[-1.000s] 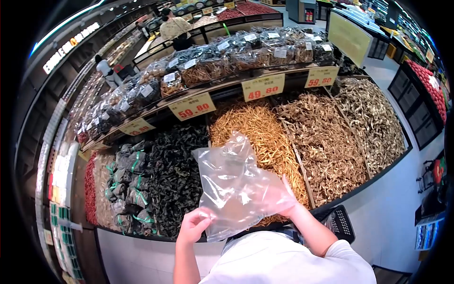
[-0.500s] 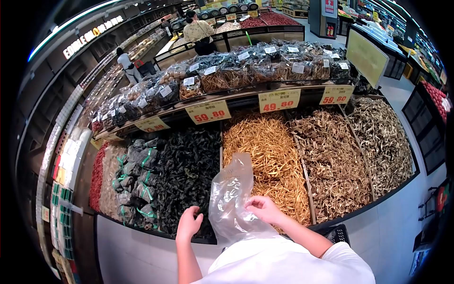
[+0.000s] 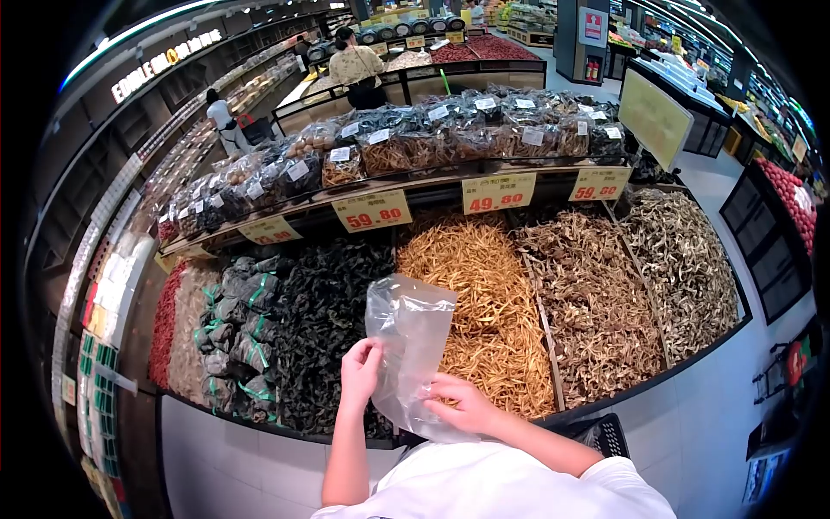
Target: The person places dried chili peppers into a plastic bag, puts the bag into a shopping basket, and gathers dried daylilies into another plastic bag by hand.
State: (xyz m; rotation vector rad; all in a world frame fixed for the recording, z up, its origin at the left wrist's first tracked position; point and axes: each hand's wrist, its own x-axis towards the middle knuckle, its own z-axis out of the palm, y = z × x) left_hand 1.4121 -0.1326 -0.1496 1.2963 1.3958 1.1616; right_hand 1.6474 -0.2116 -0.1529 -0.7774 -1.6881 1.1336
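A clear plastic bag [image 3: 413, 333] hangs between my two hands in front of the display. My left hand [image 3: 360, 372] pinches its left edge. Lower down, the fingers of my right hand [image 3: 458, 403] are closed on the bag's right side. Behind the bag lie golden dried strips [image 3: 484, 294] in one compartment and black dried fungus [image 3: 324, 320] in the compartment to the left. The bag looks flat, with nothing visible inside it.
Brown dried mushrooms [image 3: 596, 294] and paler dried pieces [image 3: 683, 268] fill compartments at the right. Green-tied dark bundles [image 3: 242, 329] lie left. Price signs [image 3: 499, 192] line a shelf of packaged goods [image 3: 389, 143]. A black basket [image 3: 609, 435] is near my right arm. Two people stand further back.
My left hand has moved up and right and taken hold of the bag's edge. My right hand has shifted lower and left. The bag is spread wider.
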